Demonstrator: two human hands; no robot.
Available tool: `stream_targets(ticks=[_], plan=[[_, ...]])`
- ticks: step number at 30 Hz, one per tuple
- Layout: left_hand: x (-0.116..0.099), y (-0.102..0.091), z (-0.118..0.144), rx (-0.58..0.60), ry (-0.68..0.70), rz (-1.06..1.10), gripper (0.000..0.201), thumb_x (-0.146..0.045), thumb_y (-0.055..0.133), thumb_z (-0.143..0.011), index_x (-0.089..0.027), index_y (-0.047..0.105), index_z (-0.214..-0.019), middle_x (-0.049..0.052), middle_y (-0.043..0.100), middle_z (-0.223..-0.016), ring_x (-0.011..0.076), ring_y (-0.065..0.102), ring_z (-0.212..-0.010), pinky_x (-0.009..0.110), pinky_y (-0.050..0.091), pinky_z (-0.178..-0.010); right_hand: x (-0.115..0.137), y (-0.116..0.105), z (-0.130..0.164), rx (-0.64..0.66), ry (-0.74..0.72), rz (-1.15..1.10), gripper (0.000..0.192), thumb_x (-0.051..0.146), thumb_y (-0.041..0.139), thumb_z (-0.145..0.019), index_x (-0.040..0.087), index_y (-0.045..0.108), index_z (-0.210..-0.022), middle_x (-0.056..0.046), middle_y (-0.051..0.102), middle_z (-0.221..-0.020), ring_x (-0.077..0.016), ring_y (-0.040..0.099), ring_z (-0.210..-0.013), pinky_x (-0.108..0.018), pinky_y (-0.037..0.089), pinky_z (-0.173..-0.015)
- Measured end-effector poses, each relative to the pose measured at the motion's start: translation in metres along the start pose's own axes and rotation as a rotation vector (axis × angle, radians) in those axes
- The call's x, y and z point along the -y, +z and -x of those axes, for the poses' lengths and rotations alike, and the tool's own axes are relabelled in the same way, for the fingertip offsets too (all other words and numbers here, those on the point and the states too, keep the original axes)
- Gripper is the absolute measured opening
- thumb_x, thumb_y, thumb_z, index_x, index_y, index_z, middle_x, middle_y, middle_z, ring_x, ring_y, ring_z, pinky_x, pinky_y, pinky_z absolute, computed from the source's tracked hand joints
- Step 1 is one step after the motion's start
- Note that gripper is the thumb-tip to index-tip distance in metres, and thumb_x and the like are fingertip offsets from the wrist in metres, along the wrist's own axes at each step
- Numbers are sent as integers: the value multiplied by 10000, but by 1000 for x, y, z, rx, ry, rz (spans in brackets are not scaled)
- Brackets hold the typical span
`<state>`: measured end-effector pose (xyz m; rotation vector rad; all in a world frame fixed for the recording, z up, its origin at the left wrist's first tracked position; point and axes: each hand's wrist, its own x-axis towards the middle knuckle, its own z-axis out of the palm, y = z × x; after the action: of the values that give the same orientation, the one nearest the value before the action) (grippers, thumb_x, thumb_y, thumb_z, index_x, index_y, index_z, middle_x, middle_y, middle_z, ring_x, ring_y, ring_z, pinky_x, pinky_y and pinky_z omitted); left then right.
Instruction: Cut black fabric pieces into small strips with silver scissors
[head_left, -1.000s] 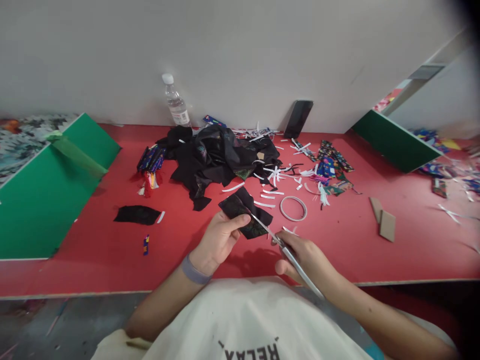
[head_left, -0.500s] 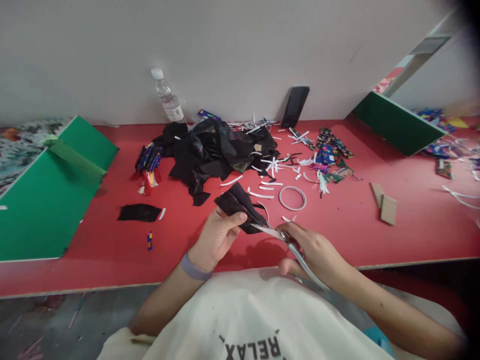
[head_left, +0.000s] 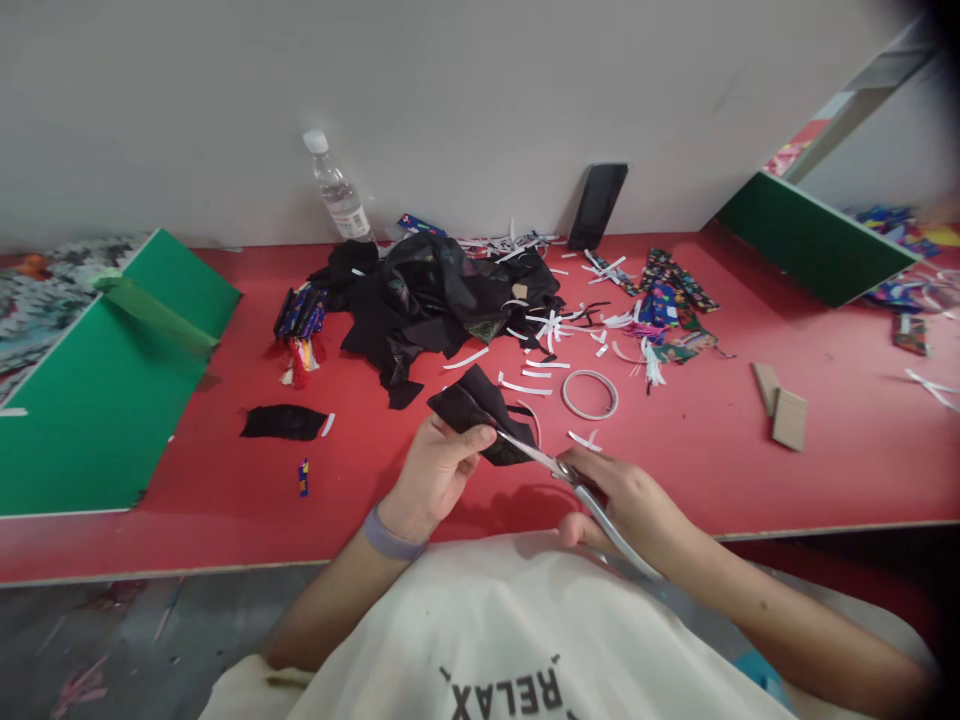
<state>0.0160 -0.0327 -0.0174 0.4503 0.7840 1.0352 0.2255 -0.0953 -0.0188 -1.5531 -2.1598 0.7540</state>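
Observation:
My left hand [head_left: 433,475] pinches a small piece of black fabric [head_left: 480,408] just above the red table [head_left: 225,480]. My right hand [head_left: 626,495] grips metal scissors [head_left: 570,485]; their blades reach into the right edge of that black piece. A grey band sits on my left wrist. Behind the fabric piece lies a pile of black cloth [head_left: 435,300].
White paper strips [head_left: 525,385] and a white ring [head_left: 589,394] lie beyond my hands. Colourful fabric scraps [head_left: 667,320], a water bottle [head_left: 336,192], a dark phone [head_left: 596,205] leaning on the wall, cardboard pieces [head_left: 784,410], green boards [head_left: 97,390] at both sides, a black scrap [head_left: 281,422].
The scissor blades have worked along the black piece's edge, and the piece has been turned slightly in my left hand. The view has shifted a little.

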Motion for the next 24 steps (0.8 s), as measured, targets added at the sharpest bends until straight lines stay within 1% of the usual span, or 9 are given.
stream_targets(ticks=[3, 9, 13, 19, 24], plan=[[1, 0, -1, 3, 3, 6, 225, -137, 852, -534, -173, 677, -671, -39, 674, -657, 82, 584, -632, 201, 468, -637, -2, 1, 0, -1, 16, 16, 587, 757, 507, -737, 189, 547, -876, 5, 525, -647, -119, 456, -515, -228, 323, -484], [2, 0, -3, -3, 22, -10, 216, -154, 850, -544, -169, 665, -655, -36, 668, -653, 91, 592, -639, 214, 481, -654, -4, 4, -3, -80, -63, 78, 631, 780, 430, -757, 173, 554, -872, 0, 518, -641, -107, 417, -484, -233, 316, -475], [3, 0, -5, -1, 18, -19, 233, -176, 855, -538, -163, 671, -679, -28, 678, -669, 101, 608, -651, 228, 493, -674, -6, 5, -4, -95, -83, 81, 635, 786, 415, -759, 174, 552, -858, 6, 511, -626, -103, 412, -477, -229, 311, -469], [5, 0, -6, 23, 27, 2, 225, -161, 851, -545, -152, 673, -682, -21, 682, -664, 101, 611, -650, 221, 500, -661, -7, 6, -3, -119, -86, 90, 637, 787, 423, -755, 170, 559, -838, 20, 506, -590, -95, 408, -460, -216, 313, -463], [4, 0, -7, 38, 27, 8, 217, -145, 848, -548, -152, 666, -666, -29, 673, -652, 94, 604, -640, 214, 499, -653, -6, 6, -5, -171, -117, 109, 628, 766, 447, -765, 156, 581, -830, 21, 506, -559, -90, 413, -443, -208, 321, -441]])
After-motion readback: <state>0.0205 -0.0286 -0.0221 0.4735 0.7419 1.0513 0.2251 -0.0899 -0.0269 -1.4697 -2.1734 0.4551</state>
